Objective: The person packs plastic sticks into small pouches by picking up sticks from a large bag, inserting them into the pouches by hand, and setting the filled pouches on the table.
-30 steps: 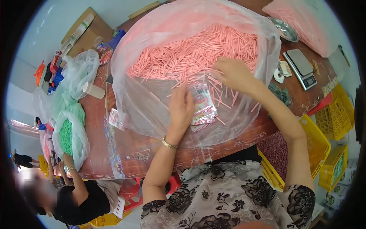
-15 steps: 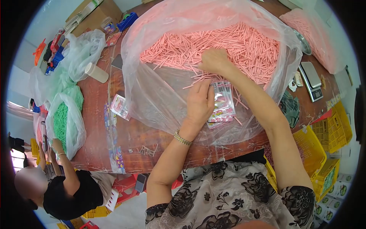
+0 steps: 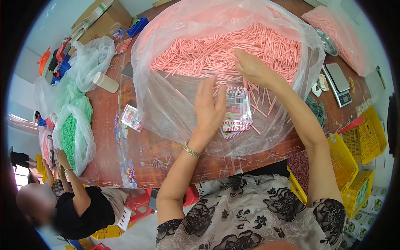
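A large clear plastic bag (image 3: 166, 104) lies open on the table, with a heap of thin pink sticks (image 3: 196, 54) inside. My left hand (image 3: 209, 106), wearing a gold bracelet at the wrist, is beside a small stack of printed packets (image 3: 237, 106), its fingers apart and raised. Over the heap's near edge is my right hand (image 3: 256, 71), fingers bent together; whether a stick is between them is hidden. Loose sticks (image 3: 260, 104) lie right of the packets. Another packet (image 3: 131, 118) rests on the table left of the bag.
A digital scale (image 3: 337, 83), a metal bowl (image 3: 326, 41) and another pink bag (image 3: 333, 37) are at the right. Yellow crates (image 3: 343, 158) stand below. On the left are a cup (image 3: 106, 82), a bag of green sticks (image 3: 68, 133) and a person in black (image 3: 87, 212).
My left hand has moved off the packets' left edge, its fingers spreading. My right hand has shifted right and up over the heap. The sticks between the hands have dropped lower among the others.
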Demonstrator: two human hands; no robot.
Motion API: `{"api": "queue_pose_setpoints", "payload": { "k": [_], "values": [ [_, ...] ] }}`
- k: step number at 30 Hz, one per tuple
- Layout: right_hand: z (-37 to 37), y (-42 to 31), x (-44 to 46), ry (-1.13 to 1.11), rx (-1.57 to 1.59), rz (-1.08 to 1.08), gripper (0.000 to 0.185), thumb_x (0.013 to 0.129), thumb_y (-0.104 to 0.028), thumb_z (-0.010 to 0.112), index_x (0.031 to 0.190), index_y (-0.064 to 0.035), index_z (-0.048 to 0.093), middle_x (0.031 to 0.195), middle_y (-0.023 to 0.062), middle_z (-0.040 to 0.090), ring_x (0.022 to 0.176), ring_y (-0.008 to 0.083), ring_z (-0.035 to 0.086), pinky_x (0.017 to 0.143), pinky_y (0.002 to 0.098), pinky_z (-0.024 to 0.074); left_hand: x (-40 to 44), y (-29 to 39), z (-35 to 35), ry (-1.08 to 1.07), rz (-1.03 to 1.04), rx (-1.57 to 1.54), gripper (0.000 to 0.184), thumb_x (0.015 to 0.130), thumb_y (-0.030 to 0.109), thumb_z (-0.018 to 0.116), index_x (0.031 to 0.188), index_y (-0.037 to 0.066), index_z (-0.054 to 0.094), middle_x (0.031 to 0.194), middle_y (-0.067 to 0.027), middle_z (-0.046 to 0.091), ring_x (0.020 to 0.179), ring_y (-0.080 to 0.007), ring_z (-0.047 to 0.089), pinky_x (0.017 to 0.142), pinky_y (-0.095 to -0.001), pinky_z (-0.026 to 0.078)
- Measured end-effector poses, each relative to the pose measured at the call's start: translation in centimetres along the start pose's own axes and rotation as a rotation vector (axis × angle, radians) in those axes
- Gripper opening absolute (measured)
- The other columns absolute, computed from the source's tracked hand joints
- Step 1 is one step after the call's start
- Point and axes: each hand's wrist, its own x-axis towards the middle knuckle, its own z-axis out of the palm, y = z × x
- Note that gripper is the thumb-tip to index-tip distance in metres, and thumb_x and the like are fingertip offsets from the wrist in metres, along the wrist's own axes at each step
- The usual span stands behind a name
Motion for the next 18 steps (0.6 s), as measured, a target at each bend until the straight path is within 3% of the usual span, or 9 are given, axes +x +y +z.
{"api": "queue_pose_setpoints", "payload": {
  "k": [3,6,9,10,12,15,18],
  "values": [
    [-0.1,-0.1,-2.4,0.038,-0.027,-0.035,0.027,0.090,-0.010,0.051,0.112,0.0037,0.043,0.086,0.0242,0.053,0.081,0.0407,0.055,0.071,0.0462,0.0450,2.7,1.5,0.8,0.051,0.043,-0.022,0.049,0.094,0.016,0.062,0.136,-0.005,0.046,0.123,-0.0189,0.057,0.107,-0.0258,0.059,0.088,-0.0355,0.049],
    [0.1,0.8,-3.2,0.135,0.001,-0.138,0.032,0.088,-0.011,0.057,0.114,0.0028,0.045,0.087,0.0224,0.057,0.083,0.0411,0.058,0.071,0.0455,0.0465,4.7,1.2,3.5,-0.061,0.016,-0.068,0.062,0.096,0.024,0.060,0.142,-0.010,0.036,0.131,-0.0212,0.051,0.117,-0.0282,0.054,0.095,-0.0364,0.046],
    [-0.6,-0.3,-4.2,0.251,0.141,-0.112,0.024,0.092,-0.018,0.055,0.104,0.0023,0.051,0.097,0.0250,0.063,0.091,0.0423,0.063,0.075,0.0464,0.0504,4.9,3.2,6.6,-0.160,-0.020,-0.228,0.064,0.097,0.028,0.059,0.141,-0.013,0.035,0.129,-0.0220,0.051,0.115,-0.0285,0.054,0.096,-0.0364,0.045],
    [-0.7,0.1,-4.6,0.243,0.160,-0.031,0.026,0.091,-0.019,0.056,0.106,0.0021,0.052,0.098,0.0246,0.064,0.091,0.0421,0.063,0.075,0.0459,0.0507,4.6,3.4,7.6,-0.129,0.107,-0.138,0.062,0.098,0.026,0.058,0.140,-0.013,0.036,0.127,-0.0217,0.051,0.113,-0.0286,0.054,0.095,-0.0369,0.045],
    [-0.2,1.0,-5.6,0.213,0.198,0.122,0.031,0.090,-0.020,0.057,0.111,0.0015,0.054,0.100,0.0238,0.066,0.091,0.0415,0.064,0.075,0.0451,0.0514,3.9,4.5,8.4,-0.163,0.051,-0.200,0.059,0.098,0.026,0.058,0.139,-0.012,0.038,0.126,-0.0213,0.052,0.110,-0.0283,0.055,0.094,-0.0373,0.046],
    [-0.4,2.0,-5.8,0.241,0.184,0.093,0.034,0.090,-0.021,0.058,0.116,0.0001,0.052,0.098,0.0235,0.067,0.090,0.0413,0.065,0.073,0.0460,0.0514,3.9,5.7,8.7,-0.172,0.060,-0.218,0.051,0.098,0.025,0.057,0.134,-0.009,0.046,0.122,-0.0200,0.054,0.104,-0.0266,0.056,0.090,-0.0375,0.046],
    [-0.9,1.5,-6.0,0.270,0.250,0.067,0.029,0.087,-0.019,0.059,0.108,0.0010,0.058,0.089,0.0234,0.068,0.085,0.0417,0.066,0.071,0.0472,0.0512,4.2,5.0,8.9,-0.183,0.092,-0.157,0.047,0.099,0.025,0.057,0.131,-0.008,0.050,0.120,-0.0193,0.056,0.104,-0.0253,0.056,0.089,-0.0367,0.047]
  ]
}}
